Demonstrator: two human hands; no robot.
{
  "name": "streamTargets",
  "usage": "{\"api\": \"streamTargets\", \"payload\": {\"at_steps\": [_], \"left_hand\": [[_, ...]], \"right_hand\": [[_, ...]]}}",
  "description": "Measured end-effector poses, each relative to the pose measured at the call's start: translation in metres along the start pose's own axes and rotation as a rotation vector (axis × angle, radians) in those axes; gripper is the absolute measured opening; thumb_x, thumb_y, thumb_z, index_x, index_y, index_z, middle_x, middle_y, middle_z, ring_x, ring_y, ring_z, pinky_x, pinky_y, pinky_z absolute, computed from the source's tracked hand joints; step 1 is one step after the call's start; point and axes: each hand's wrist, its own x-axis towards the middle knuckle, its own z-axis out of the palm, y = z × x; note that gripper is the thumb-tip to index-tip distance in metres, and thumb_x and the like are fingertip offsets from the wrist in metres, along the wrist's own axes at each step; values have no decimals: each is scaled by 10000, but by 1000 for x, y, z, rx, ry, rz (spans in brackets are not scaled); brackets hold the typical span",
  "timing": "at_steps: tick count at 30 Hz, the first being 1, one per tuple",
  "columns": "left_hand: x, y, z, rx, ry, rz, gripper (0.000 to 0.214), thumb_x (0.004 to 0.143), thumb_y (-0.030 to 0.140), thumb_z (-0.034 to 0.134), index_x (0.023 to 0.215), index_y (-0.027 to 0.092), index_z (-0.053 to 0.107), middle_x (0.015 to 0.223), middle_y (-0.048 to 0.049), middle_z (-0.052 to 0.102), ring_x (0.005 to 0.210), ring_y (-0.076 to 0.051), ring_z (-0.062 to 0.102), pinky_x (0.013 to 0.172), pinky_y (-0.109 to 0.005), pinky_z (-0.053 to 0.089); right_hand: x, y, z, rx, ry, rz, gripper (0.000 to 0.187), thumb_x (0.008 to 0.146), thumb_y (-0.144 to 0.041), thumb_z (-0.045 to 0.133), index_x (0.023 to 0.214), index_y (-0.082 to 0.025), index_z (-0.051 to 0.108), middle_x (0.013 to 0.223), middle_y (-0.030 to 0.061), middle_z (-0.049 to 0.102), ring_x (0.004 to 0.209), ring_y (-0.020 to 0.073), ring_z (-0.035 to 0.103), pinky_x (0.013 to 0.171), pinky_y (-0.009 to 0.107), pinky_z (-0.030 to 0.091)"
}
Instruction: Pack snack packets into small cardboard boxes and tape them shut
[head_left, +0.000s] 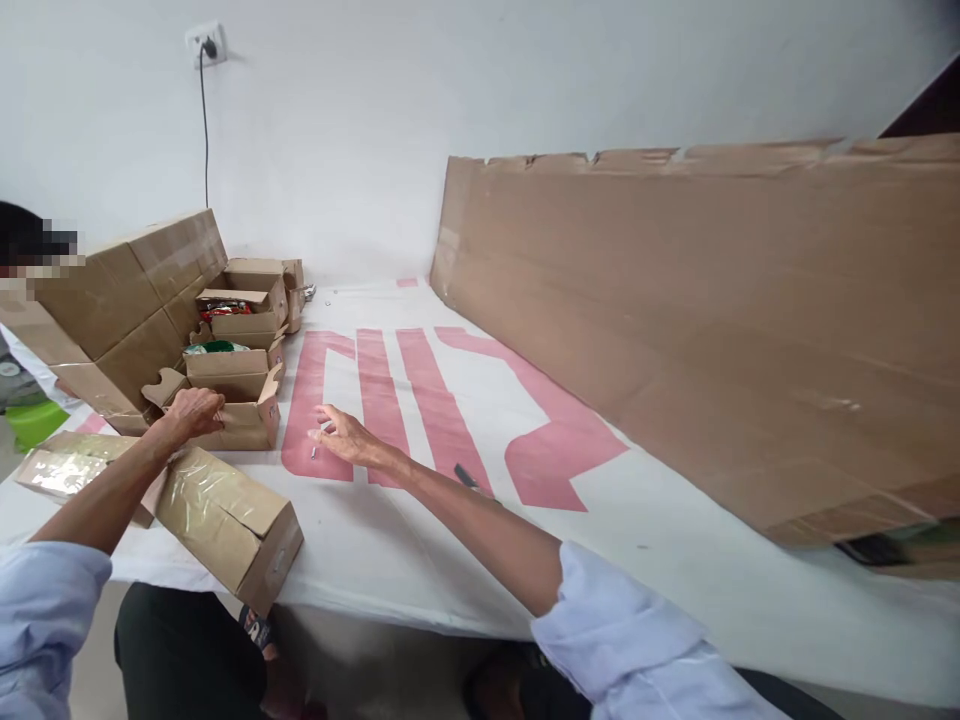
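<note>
My left hand (196, 412) is at the near side of an open cardboard box (251, 425), its fingers curled over the rim. To the right of it, my right hand (343, 438) hovers just above the table with thumb and fingers bent and apart. A small shiny metal piece (313, 453) shows just below those fingertips; whether they touch it is unclear. Behind the near box stand more open boxes, one with green packets (216, 347) and another with red packets (227, 309) inside.
Two taped cartons, one (225, 515) at the front edge, lie near my left arm. Tall cardboard sheets (675, 330) flank the table (450, 560) on both sides. A dark slim object (466, 476) lies by my right forearm. Another person (30, 235) is at far left.
</note>
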Motion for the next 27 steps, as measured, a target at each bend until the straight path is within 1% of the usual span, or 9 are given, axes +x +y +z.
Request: {"api": "streamTargets", "payload": {"at_steps": [4,8,13,15,18,21,24,27], "left_hand": [[18,-2,3,-11,3,-34,303,847,405,751,1073,207,788,1177,-207,808,1103,-396,763,875,-394,546],[30,-2,4,-23,3,-63,328,848,434,750,1075,201,793,1175,-217,806,1110,-400,760,870,-388,537],[39,-6,1,-39,-3,-84,354,830,407,761,1115,198,785,1178,-218,804,1137,-403,749,891,-392,536],[42,-7,-2,-51,0,-91,361,815,406,777,1103,189,788,1174,-229,802,1147,-418,745,902,-405,537],[43,-5,-5,-73,6,-96,375,787,402,811,1080,170,790,1184,-248,795,1154,-446,741,918,-431,536],[38,0,-7,-91,7,-92,382,802,359,803,1119,149,769,1203,-263,785,1160,-462,738,917,-447,538],[25,4,-9,-92,5,-75,488,777,341,837,1204,137,723,1250,-266,764,1201,-463,715,937,-453,537],[4,0,-11,-81,30,-55,635,710,331,896,1281,162,677,1340,-242,725,1280,-452,664,1000,-470,526]], "right_hand": [[-12,6,5,-49,-15,45,583,979,-348,684,1527,-217,535,1493,187,643,1163,263,728,965,374,567],[-21,18,-2,-140,21,41,504,994,-318,643,1488,-252,567,1459,141,669,1169,251,719,916,350,577],[-32,36,-9,-248,26,46,409,1019,-272,598,1417,-178,615,1458,173,655,1191,254,699,995,366,539],[-38,41,-6,-295,13,45,368,1030,-261,586,1378,-155,641,1440,178,660,1189,253,696,1022,367,518],[-43,44,6,-377,-14,34,341,1044,-239,562,1354,-141,664,1378,169,684,1173,250,691,1015,355,504],[-36,40,21,-472,-33,14,345,1052,-204,539,1368,-164,673,1353,156,680,1203,258,662,1012,353,491],[-15,32,34,-558,-52,-3,379,1047,-156,505,1379,-225,675,1351,139,666,1236,273,632,988,366,490],[11,23,45,-615,-72,-2,339,1029,-131,509,1272,-238,720,1345,143,664,1212,287,632,952,383,495]]}}
